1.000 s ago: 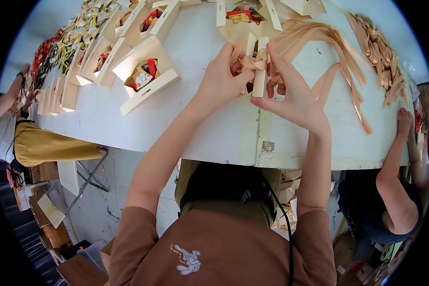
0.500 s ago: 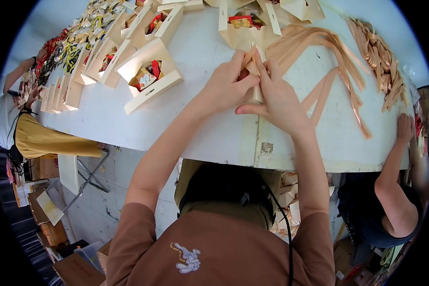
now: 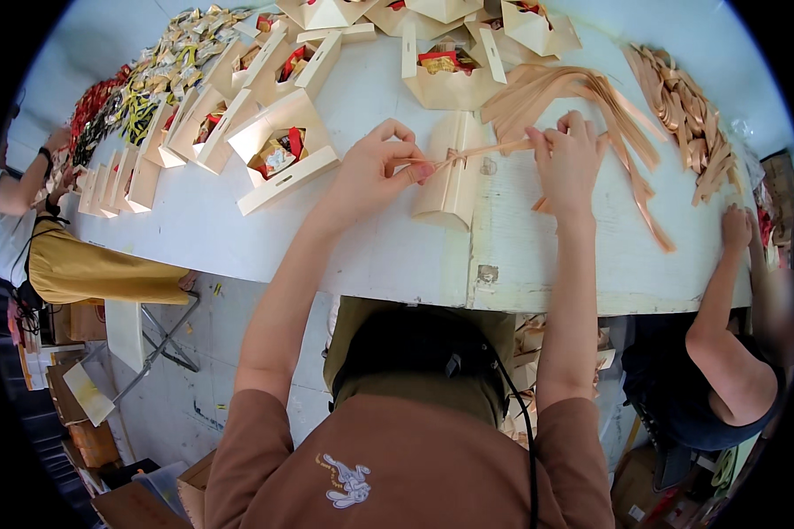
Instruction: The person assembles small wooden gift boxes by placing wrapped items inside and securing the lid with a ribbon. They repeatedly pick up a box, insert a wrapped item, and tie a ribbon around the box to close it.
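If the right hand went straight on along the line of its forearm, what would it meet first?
Most likely the loose bundle of peach ribbons lying on the table just beyond the right hand. The hand's height is hard to judge, so it might pass above them.

A closed, cream-coloured box with sloping sides (image 3: 445,192) lies between the left hand (image 3: 375,169) and right hand (image 3: 568,167) — a shiny peach ribbon (image 3: 503,147) gathered at its top ridge, stretched straight toward each hand's fingers.

Ribbon (image 3: 503,147) now drawn out straight.
Left hand (image 3: 370,175) shifted to box's (image 3: 445,198) 9 o'clock, right hand (image 3: 569,169) to its 3 o'clock.
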`<action>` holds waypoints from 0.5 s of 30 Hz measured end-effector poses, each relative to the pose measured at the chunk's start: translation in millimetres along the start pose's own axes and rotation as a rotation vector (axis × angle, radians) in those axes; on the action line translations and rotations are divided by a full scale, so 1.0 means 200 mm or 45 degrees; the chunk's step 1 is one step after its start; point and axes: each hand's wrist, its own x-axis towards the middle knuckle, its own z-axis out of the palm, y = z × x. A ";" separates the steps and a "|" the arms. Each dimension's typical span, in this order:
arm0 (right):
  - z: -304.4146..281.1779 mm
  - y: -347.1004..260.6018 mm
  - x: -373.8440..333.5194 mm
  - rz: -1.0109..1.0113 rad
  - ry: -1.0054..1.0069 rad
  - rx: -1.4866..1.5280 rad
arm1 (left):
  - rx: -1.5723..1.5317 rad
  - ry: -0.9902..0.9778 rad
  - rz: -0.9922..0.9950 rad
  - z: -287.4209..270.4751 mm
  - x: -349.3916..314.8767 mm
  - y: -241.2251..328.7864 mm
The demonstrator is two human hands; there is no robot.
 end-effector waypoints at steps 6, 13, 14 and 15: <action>0.00 -0.12 -0.06 -0.095 -0.058 -0.376 | 0.167 0.132 0.318 0.12 -0.04 0.02; -0.14 -0.38 -0.10 -0.059 -0.247 0.794 | 0.146 0.220 0.363 0.20 -0.05 0.06; -0.13 -0.38 -0.11 0.006 -0.261 0.825 | 0.090 0.241 0.332 0.21 -0.05 0.06; -0.12 -0.39 -0.12 0.071 -0.275 0.855 | 0.035 0.262 0.300 0.22 -0.06 0.06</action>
